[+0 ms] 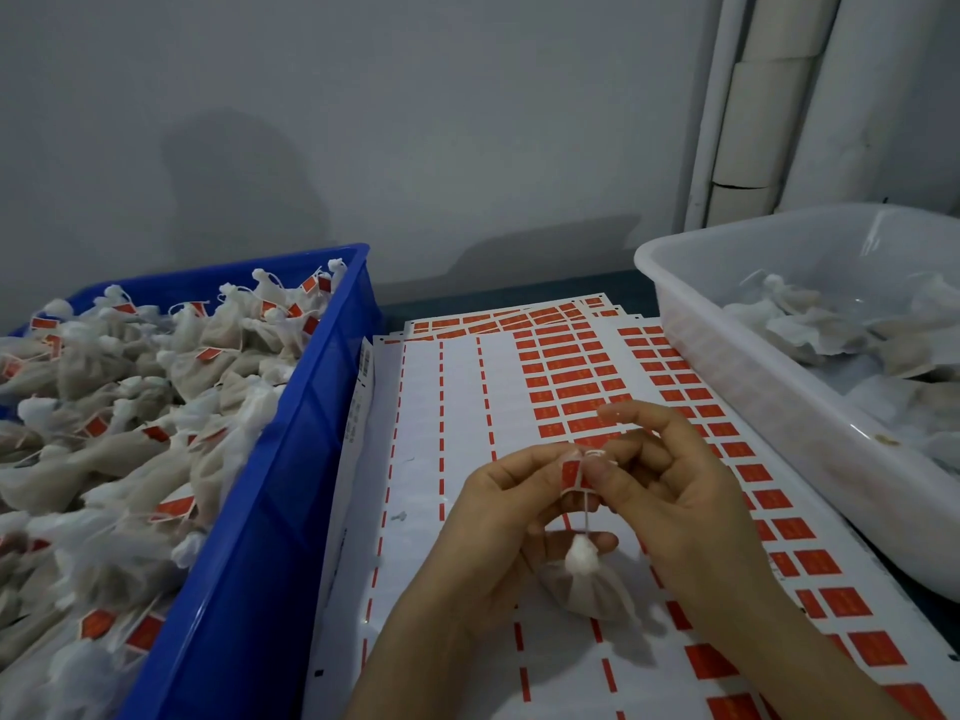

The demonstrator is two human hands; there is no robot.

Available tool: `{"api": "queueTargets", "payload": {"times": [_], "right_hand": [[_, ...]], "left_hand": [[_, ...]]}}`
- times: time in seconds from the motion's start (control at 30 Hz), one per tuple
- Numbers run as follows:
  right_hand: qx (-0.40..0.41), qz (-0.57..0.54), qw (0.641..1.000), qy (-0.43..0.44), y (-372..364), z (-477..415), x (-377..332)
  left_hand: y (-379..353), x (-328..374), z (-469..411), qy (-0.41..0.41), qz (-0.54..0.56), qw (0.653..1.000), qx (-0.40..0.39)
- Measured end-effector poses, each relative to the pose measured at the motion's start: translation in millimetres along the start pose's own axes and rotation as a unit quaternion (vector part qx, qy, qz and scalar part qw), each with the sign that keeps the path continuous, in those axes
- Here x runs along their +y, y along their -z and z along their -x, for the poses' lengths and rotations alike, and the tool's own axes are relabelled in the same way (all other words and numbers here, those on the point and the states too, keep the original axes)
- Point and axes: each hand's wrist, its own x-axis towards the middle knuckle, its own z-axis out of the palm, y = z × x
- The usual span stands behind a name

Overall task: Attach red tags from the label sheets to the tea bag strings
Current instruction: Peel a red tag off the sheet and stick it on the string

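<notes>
Head view, entries by item.

- Red tag (571, 472): your left hand (498, 511) pinches one edge and your right hand (675, 491) pinches the other edge together with the string (587, 517). It sits just above the label sheets (457, 407), probably so it can fold shut over the string.
- String: white and thin. It runs straight down from the tag to the knot, with a small loop showing at the tag's top.
- Tea bag (582, 584): a small pale pouch with brownish fill and a bunched white neck. It hangs below your hands, low over the sheets; contact with them cannot be told.
- Blue crate (291, 459): on your left, heaped with tagged bags. It is likely the drop-off.
- White tub (727, 366): on your right, holding untagged bags. It is likely the supply.
- Label sheets: on the bench between the two. The left columns are bare and red tags remain on the right.
</notes>
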Motion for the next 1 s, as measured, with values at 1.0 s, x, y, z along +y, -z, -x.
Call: {"api": "queueTargets", "payload": {"times": [1.0], "right_hand": [[0.042, 0.094, 0.994, -0.036, 1.2, -6.1, 3.0]], "left_hand": [[-0.6, -7.3, -8.7, -0.074, -0.091, 0.982, 0.148]]}}
